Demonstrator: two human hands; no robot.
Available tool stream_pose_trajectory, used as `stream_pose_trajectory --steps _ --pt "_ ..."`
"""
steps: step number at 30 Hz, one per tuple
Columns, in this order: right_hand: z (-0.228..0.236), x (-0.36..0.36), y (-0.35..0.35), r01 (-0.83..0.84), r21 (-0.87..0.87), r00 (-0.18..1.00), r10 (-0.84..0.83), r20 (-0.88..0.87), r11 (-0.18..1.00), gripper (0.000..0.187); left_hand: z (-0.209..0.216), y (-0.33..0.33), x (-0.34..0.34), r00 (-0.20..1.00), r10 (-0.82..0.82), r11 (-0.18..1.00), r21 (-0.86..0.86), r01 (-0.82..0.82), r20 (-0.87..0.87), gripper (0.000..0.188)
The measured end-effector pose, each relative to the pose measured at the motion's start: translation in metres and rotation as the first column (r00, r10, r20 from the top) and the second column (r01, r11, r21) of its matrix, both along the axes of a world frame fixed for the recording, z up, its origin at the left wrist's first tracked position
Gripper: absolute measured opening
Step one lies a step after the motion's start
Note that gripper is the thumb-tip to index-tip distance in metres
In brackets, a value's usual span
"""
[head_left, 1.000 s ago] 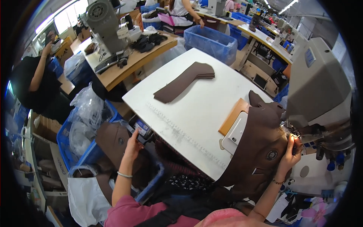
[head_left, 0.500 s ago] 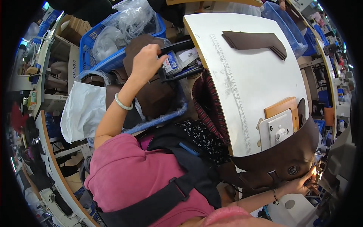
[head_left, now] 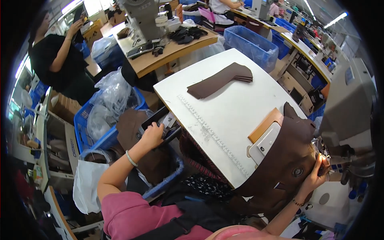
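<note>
My left hand (head_left: 153,136) is at a black drawer (head_left: 173,133) under the white table's left edge, its fingers bent over the drawer's rim. Small items in the drawer are partly hidden. On the right, my right hand (head_left: 315,176) grips the edge of a dark brown leather-like bag piece (head_left: 286,160) beside the sewing machine's needle area; its fingertips are partly hidden. The piece has a round emblem and a small slot, drapes over the table's near right corner and hangs toward my lap.
On the white table (head_left: 224,108) lie stacked brown curved strips (head_left: 222,80), a printed ruler scale and a wooden block (head_left: 266,125). A grey sewing machine (head_left: 346,100) stands right. Blue crates (head_left: 86,128) with plastic bags and brown pieces stand left. Another person (head_left: 60,56) stands far left.
My view has tilted up toward the far room. My left hand has come down from above the drawer onto its rim, and less of the drawer's contents shows. My right hand stays at the bag piece.
</note>
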State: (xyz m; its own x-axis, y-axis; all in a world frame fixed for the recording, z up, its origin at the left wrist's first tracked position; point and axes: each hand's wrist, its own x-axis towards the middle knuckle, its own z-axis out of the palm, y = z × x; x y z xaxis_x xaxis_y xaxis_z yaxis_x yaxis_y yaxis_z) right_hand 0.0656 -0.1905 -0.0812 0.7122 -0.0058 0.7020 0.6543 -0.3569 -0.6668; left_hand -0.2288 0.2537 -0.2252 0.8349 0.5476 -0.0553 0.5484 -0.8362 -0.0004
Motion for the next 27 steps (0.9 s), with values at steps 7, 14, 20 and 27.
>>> stream_pose_trajectory --steps 7,14,20,27 --pt "-0.006 -0.001 0.003 -0.015 0.044 0.999 0.017 -0.041 0.999 0.017 0.006 -0.005 -0.009 0.991 -0.028 0.987 0.158 0.007 0.133 0.051" --pt "0.001 -0.004 0.011 0.019 0.042 1.000 -0.019 -0.004 0.999 0.020 0.015 -0.004 -0.004 0.984 -0.046 0.993 0.112 0.027 0.174 0.054" --pt "-0.003 -0.002 0.006 -0.008 0.026 1.000 0.008 -0.015 1.000 0.019 0.011 0.001 -0.007 0.957 -0.110 0.990 0.112 0.082 0.268 0.046" --pt "-0.001 -0.006 0.004 -0.002 0.073 1.000 0.003 -0.014 0.997 0.020 0.010 -0.007 -0.012 0.853 -0.334 0.919 0.341 0.200 0.400 0.035"
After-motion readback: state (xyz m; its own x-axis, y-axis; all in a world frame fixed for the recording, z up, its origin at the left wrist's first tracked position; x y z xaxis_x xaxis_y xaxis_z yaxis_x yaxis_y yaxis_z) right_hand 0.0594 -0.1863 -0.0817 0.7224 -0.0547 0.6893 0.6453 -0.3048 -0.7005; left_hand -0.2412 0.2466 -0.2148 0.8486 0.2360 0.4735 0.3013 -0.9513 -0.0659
